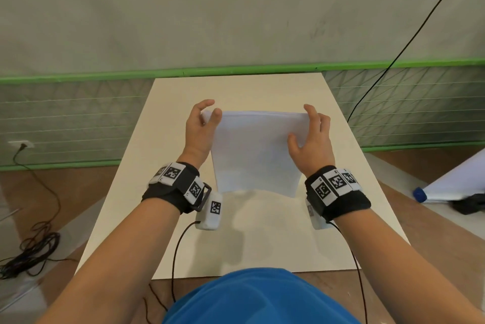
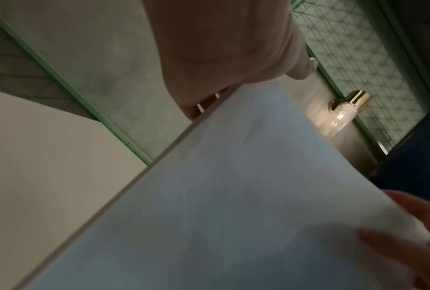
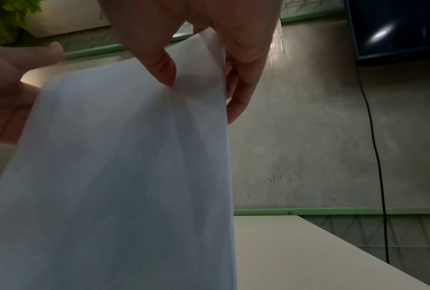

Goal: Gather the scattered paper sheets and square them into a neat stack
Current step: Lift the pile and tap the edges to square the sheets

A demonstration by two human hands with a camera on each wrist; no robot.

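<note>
A stack of white paper sheets (image 1: 256, 151) stands upright above the cream table (image 1: 341, 218), its lower edge hanging a little off the surface. My left hand (image 1: 203, 120) holds the stack's top left corner, thumb and fingers curled round it. My right hand (image 1: 312, 137) grips the top right edge, thumb in front and fingers behind. The left wrist view shows the paper sheets (image 2: 208, 206) filling the frame, my left hand (image 2: 223, 64) at their far corner. In the right wrist view the paper sheets (image 3: 124, 176) are pinched by my right hand's fingers (image 3: 164, 64).
The table's far edge meets a green-trimmed wall (image 1: 236, 71). A black cable (image 1: 409, 43) hangs at the right. On the right floor lie a white roll with a blue cap (image 1: 420, 193) and a dark object. Cables (image 1: 31, 245) lie coiled on the left floor.
</note>
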